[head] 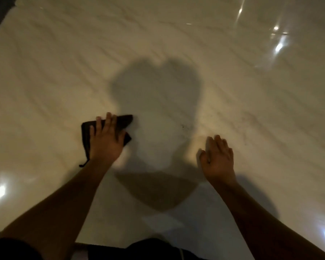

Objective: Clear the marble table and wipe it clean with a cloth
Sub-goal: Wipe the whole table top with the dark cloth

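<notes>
Wiping time. Left hand (106,140) presses flat fingers (107,123) on the dark folded cloth (123,121), 9 o'clock on the pale marble table (176,44). Right hand (218,160) rests open. Next, probably: slide toward dark specks (182,126) at 3 o'clock.

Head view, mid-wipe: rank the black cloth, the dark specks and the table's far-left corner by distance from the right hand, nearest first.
From the right hand:
1. Dark specks, just ahead and to its left on the marble.
2. Black cloth, farther left, under the left hand.
3. Table's far-left corner, right across the tabletop.
</notes>
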